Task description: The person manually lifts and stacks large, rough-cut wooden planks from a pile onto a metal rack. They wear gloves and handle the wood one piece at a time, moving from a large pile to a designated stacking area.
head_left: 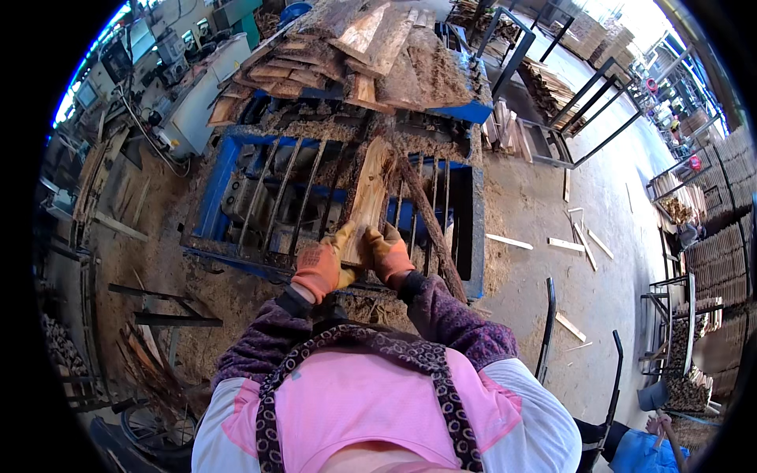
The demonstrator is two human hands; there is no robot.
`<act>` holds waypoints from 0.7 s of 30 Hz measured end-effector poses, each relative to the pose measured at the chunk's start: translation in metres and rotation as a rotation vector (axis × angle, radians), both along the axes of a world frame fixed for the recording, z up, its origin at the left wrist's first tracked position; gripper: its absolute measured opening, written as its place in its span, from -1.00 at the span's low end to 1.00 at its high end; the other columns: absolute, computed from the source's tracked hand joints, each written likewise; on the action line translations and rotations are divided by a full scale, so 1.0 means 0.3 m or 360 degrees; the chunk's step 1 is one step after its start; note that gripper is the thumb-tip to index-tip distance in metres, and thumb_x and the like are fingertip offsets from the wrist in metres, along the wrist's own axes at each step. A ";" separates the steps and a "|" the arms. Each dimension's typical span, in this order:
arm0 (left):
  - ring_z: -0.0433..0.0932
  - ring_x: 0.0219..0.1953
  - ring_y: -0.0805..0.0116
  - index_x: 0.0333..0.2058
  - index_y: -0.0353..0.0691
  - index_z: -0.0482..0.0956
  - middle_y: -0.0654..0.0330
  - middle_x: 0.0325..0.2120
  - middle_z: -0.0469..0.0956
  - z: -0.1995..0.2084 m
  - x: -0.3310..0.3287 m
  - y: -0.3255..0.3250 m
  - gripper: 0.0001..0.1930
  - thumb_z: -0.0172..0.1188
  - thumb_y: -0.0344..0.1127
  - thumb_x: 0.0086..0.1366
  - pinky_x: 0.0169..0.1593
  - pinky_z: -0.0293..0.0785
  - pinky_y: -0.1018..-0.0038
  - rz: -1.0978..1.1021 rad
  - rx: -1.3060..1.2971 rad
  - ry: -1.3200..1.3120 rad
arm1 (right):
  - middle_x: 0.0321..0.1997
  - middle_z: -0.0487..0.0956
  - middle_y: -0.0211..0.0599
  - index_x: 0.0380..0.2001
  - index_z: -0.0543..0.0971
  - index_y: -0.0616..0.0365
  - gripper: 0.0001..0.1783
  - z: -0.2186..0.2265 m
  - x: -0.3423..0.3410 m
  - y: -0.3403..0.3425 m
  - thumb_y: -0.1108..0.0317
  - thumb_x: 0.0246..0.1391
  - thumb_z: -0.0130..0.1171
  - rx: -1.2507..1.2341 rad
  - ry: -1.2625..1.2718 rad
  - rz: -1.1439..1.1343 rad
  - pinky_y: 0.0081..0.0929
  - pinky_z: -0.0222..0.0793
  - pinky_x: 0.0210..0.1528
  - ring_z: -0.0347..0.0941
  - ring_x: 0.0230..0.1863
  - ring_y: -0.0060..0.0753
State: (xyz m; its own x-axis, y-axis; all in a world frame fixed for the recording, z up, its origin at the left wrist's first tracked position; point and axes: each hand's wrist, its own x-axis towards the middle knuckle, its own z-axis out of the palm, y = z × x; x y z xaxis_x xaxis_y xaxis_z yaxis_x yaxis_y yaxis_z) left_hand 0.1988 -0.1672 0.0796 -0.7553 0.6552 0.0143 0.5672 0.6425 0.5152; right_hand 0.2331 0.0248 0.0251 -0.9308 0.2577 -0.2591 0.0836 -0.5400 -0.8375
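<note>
1. Head view: you have a pale wooden board straight ahead of you, lying lengthwise over the metal bars of the blue frame, its far end close to the middle of the frame's far edge and its near end by the near edge
2. Your left hand, in an orange and yellow glove, is partly closed, its fingers bent onto the left edge of the board at the near end
3. Your right hand, gloved in the same colours, is also partly closed and has hold of the board's right edge, near your left hand; I cannot tell how tightly either one grips
4. Just right of the board, a dark strip of rough wood slants across the bars and ends at the frame's near right corner
5. Past the frame's far edge, you face an untidy pile of rough planks, with sawdust scattered around it
6. To your right, beyond the frame's right edge, loose pale sticks lie on the floor
7. Well apart from you, at the lower right, another person in blue is partly in view, near a grey bucket
</note>
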 end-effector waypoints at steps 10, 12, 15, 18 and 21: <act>0.68 -0.28 -0.08 0.05 -0.13 0.65 -0.05 -0.32 0.69 -0.106 -0.242 0.115 -0.52 0.40 -0.17 0.14 -0.22 0.60 0.09 0.0007 -0.0675 -0.0071 | 0.35 0.38 0.11 0.40 0.21 0.37 0.01 0.149 -0.205 0.271 -0.04 0.10 0.42 0.0690 0.0087 -0.0145 -0.15 0.32 0.35 0.33 0.34 0.01; 0.68 -0.27 -0.06 0.10 -0.10 0.62 -0.04 -0.29 0.69 -0.153 -0.339 0.176 -0.48 0.40 -0.12 0.16 -0.23 0.61 0.09 0.0031 -0.0641 -0.0055 | 0.28 0.45 0.05 0.38 0.24 0.35 0.00 0.159 -0.374 0.442 -0.14 0.11 0.36 0.0768 0.0112 -0.0285 -0.14 0.40 0.21 0.42 0.22 -0.07; 0.67 -0.27 -0.07 0.23 -0.08 0.51 -0.04 -0.27 0.69 -0.378 -0.482 0.120 -0.35 0.40 -0.02 0.18 -0.25 0.61 0.05 0.0149 -0.0377 0.0052 | 0.04 0.55 -0.27 0.27 0.38 0.11 -0.14 0.275 -0.613 0.522 -0.26 0.11 0.29 0.0380 -0.0042 -0.0303 -0.21 0.43 -0.08 0.50 -0.09 -0.28; 0.65 -0.34 -0.16 0.31 -0.07 0.42 -0.05 -0.36 0.69 -0.261 -0.592 0.245 -0.22 0.36 0.15 0.19 -0.25 0.59 0.01 0.0095 -0.0302 0.0014 | -0.22 0.60 -0.49 0.05 0.53 -0.11 -0.35 0.237 -0.816 0.748 -0.33 0.09 0.25 0.0058 -0.0165 -0.0294 -0.22 0.41 -0.25 0.51 -0.32 -0.32; 0.65 -0.35 -0.13 0.31 -0.04 0.41 -0.07 -0.37 0.68 -0.186 -0.584 0.260 -0.23 0.35 0.18 0.21 -0.24 0.59 0.03 0.0076 -0.0152 -0.0084 | -0.29 0.61 -0.46 -0.13 0.58 -0.09 -0.46 0.185 -0.986 0.868 -0.28 0.10 0.26 0.0231 -0.0234 -0.0450 -0.19 0.42 -0.32 0.52 -0.38 -0.27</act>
